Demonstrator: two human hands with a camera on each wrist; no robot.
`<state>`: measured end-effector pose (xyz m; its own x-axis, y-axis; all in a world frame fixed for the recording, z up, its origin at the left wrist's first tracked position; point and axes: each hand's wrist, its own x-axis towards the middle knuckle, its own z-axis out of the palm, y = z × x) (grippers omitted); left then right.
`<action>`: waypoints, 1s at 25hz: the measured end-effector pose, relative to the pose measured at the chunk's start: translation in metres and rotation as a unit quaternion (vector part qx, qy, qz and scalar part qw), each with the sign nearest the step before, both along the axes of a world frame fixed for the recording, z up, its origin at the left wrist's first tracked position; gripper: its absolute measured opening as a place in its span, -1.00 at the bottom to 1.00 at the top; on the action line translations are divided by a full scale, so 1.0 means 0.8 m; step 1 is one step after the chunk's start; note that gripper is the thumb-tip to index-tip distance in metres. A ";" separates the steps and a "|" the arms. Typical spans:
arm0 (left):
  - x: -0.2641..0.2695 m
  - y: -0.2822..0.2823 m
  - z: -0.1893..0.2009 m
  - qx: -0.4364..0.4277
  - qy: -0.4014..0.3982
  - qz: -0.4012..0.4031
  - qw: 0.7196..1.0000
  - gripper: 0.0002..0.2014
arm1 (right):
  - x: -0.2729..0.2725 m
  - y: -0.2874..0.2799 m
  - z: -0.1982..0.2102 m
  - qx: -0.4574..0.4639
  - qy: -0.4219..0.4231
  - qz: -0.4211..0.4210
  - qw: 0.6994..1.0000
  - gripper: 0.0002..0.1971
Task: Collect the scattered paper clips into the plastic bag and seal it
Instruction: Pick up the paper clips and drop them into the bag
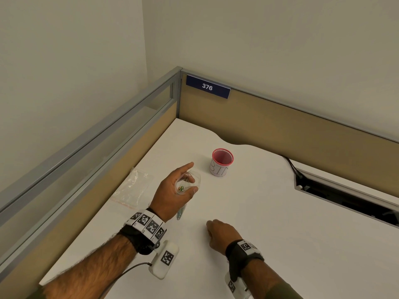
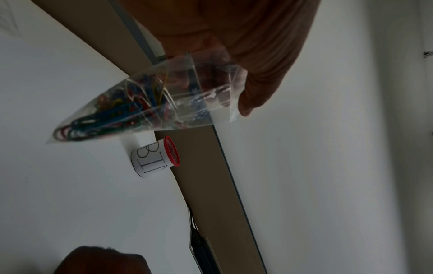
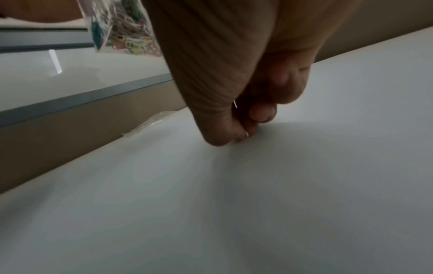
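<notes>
desk: white top (image 1: pixel 280 212), corner cubicle, tan partitions with grey rails, blue "376" plate (image 1: pixel 208 86)
on desk: red mesh cup (image 1: pixel 222 162) labelled "BIN"; spare clear bags (image 1: pixel 133 186) by left wall
bag: clear plastic bag (image 2: pixel 150 103), mouth open, full of coloured paper clips (image 2: pixel 112 115), held above desk
left hand (image 1: pixel 174 190): fingers curled round bag mouth
right hand (image 3: pixel 234 103): fingertips at desk, pinching a silver clip (image 3: pixel 246 135)

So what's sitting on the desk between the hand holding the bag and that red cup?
Nothing: in the head view, only bare white desk lies between the left hand, gripping the bag of paper clips, and the red cup.
</notes>
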<state>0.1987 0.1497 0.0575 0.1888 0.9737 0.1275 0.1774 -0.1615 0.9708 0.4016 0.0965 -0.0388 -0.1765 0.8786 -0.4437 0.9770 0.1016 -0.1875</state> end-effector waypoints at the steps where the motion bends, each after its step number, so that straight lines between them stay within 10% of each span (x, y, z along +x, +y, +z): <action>1: -0.001 0.000 -0.001 -0.001 0.004 -0.001 1.000 -0.37 | 0.002 -0.002 0.006 0.011 0.027 -0.021 0.999 -0.70; 11: 0.003 -0.001 -0.018 0.010 0.021 -0.010 1.000 -0.33 | -0.038 0.034 0.194 0.289 0.312 -0.102 0.900 -0.91; 25: 0.010 -0.007 -0.015 0.034 0.018 -0.035 0.999 -0.30 | -0.058 0.043 0.208 0.269 0.281 -0.094 0.916 -0.86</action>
<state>0.2066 0.1438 0.0454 0.2623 0.9473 0.1839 0.1975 -0.2392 0.9507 0.3549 0.1312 0.1277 -0.0684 0.9819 0.1766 0.7507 0.1673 -0.6391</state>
